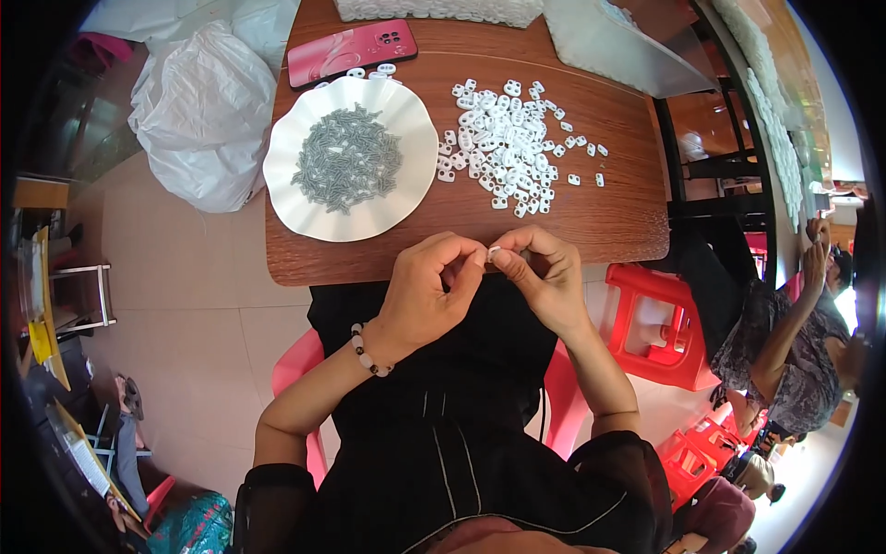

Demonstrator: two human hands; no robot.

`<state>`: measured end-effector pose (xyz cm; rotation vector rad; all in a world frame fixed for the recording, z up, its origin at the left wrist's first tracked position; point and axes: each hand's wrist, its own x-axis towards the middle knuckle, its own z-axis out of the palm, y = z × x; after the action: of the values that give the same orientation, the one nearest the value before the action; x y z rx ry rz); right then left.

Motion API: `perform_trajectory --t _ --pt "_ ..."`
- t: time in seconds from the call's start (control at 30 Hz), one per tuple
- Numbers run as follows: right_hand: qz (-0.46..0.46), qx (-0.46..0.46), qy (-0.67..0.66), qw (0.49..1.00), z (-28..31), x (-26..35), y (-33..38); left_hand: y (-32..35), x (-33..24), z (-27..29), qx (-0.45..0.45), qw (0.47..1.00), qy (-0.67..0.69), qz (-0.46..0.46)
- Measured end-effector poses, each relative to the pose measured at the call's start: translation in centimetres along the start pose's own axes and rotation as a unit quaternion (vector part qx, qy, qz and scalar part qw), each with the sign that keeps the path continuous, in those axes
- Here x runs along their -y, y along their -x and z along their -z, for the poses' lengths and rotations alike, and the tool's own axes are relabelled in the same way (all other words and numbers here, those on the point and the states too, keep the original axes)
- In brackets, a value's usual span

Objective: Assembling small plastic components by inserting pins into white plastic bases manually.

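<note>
My left hand [427, 294] and my right hand [546, 277] meet just off the table's near edge, fingertips pinched together. Between the right thumb and forefinger is a small white plastic piece [494, 251]. The left thumb and forefinger press close beside it; what they grip, if anything, is too small to tell. Beyond my left hand stands a white wavy-rimmed plate [420, 175], with a heap of thin grey rods or springs [347, 159] in it. Farther off, past my right hand, lies a loose pile of white plastic pieces [506, 138], each with two holes.
A pink phone [353, 54] lies behind the plate on the brown wooden table [609, 217]. White bags stand at the back edge, and a stuffed white plastic bag [205, 120] sits left. A red stool [651, 328] is at the right. Other people sit farther right.
</note>
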<state>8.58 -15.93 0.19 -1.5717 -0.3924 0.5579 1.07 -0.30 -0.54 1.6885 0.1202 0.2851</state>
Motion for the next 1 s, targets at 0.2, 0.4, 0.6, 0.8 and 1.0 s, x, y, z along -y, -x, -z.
perform_trajectory --t 0.2,0.4,0.6,0.8,1.0 --pt "0.027 -0.027 0.049 0.998 1.2 0.8 -0.1 -2.6 -3.6 4.3 -0.114 0.965 -0.208 -0.111" --pt "0.033 -0.022 0.034 0.999 1.7 0.8 -0.2 -4.1 -2.6 10.8 -0.051 0.943 -0.329 0.000" --pt "0.045 -0.003 0.029 0.999 1.1 0.9 0.3 -4.3 -1.3 11.4 -0.004 0.899 -0.431 -0.072" --pt "0.032 0.001 0.043 0.999 1.4 1.3 0.5 -5.1 -0.9 11.2 0.019 0.896 -0.442 -0.047" --pt "0.033 0.003 0.040 0.999 1.1 1.7 -0.8 -5.4 -0.2 11.2 -0.020 0.942 -0.333 0.028"
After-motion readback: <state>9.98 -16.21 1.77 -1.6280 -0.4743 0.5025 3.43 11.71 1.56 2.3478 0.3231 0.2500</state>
